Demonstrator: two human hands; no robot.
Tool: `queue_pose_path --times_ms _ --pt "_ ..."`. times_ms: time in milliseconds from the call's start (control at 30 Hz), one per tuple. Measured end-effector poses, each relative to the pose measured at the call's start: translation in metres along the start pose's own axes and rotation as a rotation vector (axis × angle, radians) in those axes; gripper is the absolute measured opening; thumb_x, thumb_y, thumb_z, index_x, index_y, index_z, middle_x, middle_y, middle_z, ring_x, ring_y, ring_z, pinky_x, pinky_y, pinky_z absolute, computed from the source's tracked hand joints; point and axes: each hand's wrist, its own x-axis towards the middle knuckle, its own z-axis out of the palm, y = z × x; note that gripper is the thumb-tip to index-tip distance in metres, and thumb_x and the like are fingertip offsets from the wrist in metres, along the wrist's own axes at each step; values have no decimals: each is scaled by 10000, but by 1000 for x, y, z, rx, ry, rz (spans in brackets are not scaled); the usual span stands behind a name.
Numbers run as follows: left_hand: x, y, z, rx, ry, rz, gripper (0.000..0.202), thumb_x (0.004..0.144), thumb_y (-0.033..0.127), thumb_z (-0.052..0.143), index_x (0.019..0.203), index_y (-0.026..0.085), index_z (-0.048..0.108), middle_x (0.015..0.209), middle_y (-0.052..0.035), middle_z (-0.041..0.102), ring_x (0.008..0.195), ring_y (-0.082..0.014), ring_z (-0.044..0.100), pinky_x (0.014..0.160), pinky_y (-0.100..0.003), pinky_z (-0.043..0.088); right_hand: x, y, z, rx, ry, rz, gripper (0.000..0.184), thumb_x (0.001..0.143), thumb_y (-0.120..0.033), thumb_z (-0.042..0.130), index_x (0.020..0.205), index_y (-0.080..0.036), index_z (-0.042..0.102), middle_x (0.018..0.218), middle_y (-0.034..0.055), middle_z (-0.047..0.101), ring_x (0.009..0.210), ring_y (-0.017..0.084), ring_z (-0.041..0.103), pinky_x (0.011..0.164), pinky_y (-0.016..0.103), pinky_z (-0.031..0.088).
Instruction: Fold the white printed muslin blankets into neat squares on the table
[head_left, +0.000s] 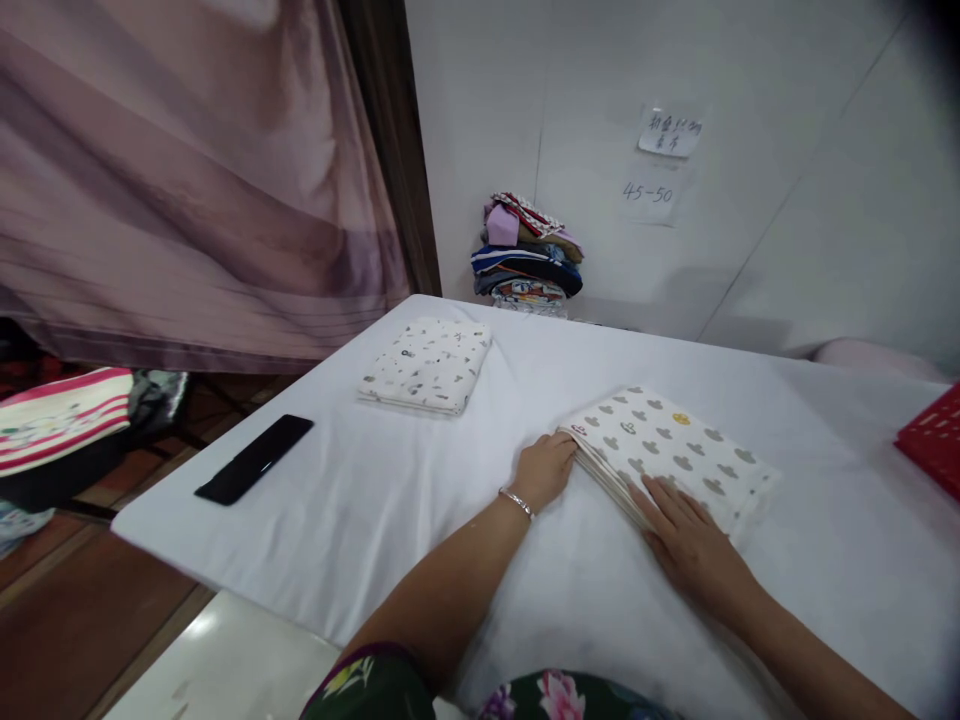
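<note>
A folded white cloth point(682, 455) with grey cloud-like shapes lies at an angle on the table, its layered edge facing me. My left hand point(545, 470), with a silver bracelet at the wrist, grips the cloth's left corner with the fingers closed over it. Flat on the near part of the same cloth rests my right hand point(690, 545), fingers stretched out. To the left lies a second folded white cloth point(427, 365) with small dark prints, apart from both hands.
A white-covered table point(360, 520) spans the view. On its left side lies a black phone point(255, 460); a red patterned item point(934, 440) sits at the right edge. Behind the table is a stack of folded fabrics point(529, 250) by the wall. A pinkish curtain point(202, 180) hangs at left.
</note>
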Motion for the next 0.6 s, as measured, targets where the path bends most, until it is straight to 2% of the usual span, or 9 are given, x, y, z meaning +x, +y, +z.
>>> queue_pose_path --times_ms 133,300,400,600 --pt "1 -3 2 -118 64 -49 310 875 184 416 1102 308 586 1170 65 591 1029 -116 523 885 -252 439 1 -2 -4 -6 -15 -7 584 873 -222 380 1430 -241 201 1414 107 341 1284 267 321 984 458 345" --pt "2 -5 0 -220 68 -104 343 850 166 446 1119 318 595 1182 65 591 1072 -119 517 928 -267 424 -4 -1 -16 24 34 -19 613 874 -294 376 1442 -214 160 1392 105 377 1271 264 347 985 453 342" --pt "4 -7 1 -287 91 -121 315 849 181 450 1079 310 622 1152 66 609 1063 -122 527 929 -269 426 -12 0 -10 6 71 -1 602 880 -289 372 1439 -211 162 1381 108 392 1263 267 360 993 468 315" --pt "8 -11 8 -381 127 -147 259 840 186 464 980 280 661 1080 58 641 1018 -112 556 916 -253 438 -18 1 1 6 55 5 591 877 -277 382 1430 -210 184 1398 105 366 1274 263 341 1007 455 292"
